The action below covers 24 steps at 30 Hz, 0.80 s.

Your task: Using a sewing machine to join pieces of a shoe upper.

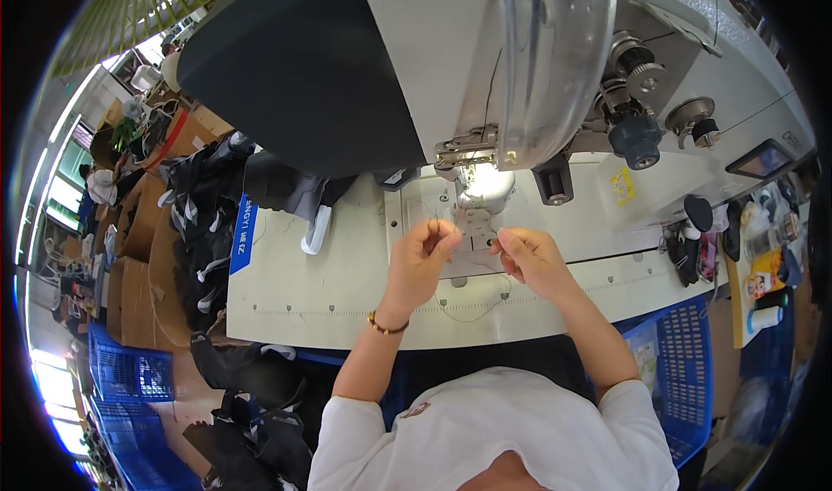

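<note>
In front of the sewing machine's lit needle area, my left hand is closed in a pinch, and a fine dark thread shows at its fingertips. A short distance to the right, my right hand also pinches, its fingertips turned toward the left hand. The thin thread sags in a loop over the table's front part between both hands. Its ends are too fine to follow all the way into the fingers. Both hands are just above the pale sewing table, apart from each other.
The dark machine head and a clear plastic guard overhang the hands. Dark garment pieces with white edges lie at the table's left. Blue baskets stand low on both sides. Thread spools and small packages sit at the far right.
</note>
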Motion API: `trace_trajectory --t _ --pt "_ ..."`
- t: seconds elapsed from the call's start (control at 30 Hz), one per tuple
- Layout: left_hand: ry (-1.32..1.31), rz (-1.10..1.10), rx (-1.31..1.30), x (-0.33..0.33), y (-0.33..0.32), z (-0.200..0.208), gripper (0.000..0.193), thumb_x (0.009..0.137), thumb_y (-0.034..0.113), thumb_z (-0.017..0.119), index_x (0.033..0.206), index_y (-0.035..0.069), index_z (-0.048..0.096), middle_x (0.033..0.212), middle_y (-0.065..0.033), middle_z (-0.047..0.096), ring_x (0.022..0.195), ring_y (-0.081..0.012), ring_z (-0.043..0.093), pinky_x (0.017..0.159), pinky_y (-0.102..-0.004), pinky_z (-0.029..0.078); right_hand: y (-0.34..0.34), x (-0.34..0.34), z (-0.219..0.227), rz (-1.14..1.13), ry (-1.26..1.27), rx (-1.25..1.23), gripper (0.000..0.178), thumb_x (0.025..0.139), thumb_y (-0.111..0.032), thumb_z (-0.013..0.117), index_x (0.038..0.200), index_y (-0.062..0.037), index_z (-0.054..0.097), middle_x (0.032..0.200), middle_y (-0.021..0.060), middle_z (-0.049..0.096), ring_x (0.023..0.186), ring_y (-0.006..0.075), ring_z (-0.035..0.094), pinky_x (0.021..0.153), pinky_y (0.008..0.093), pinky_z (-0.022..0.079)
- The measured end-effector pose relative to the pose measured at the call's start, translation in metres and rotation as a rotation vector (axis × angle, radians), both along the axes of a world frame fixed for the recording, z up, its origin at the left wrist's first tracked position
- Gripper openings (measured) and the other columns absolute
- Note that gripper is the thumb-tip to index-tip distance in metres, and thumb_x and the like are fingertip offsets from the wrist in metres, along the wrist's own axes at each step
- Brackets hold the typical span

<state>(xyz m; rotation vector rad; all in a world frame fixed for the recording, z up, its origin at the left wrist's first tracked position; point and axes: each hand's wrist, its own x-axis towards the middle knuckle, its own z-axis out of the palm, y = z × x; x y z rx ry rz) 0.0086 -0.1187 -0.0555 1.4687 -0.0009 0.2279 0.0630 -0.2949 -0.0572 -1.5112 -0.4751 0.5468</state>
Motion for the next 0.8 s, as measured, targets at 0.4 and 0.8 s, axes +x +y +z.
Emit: trace_trajectory --t 0.4,0.8 --pt "0.313 -0.109 0.051 -0.070 0.018 -0.006 0.008 0.079 0.007 0.056 0.076 0.001 0.052 0.062 -0.0011 0.052 0.053 -0.0047 0.045 0.049 -0.0178 0.037 0.023 -0.004 -0.006 0.083 -0.158 0.020 0.032 0.082 -0.030 0.054 0.070 -0.0001 0.054 0.054 -0.0015 0.042 0.051 0.0037 0.036 0.044 0.0213 0.030" --pt "1.317 -0.439 1.439 -0.323 0.039 -0.197 0.027 0.072 0.029 0.058 0.090 0.010 0.064 0.090 -0.0095 0.062 0.081 -0.0256 0.059 0.073 -0.0452 0.044 0.058 -0.090 -0.075 0.563 -0.492 -0.199 0.022 0.081 -0.023 0.052 0.086 -0.0032 0.061 0.080 0.0137 0.059 0.074 0.0298 0.056 0.068 0.0356 0.044"
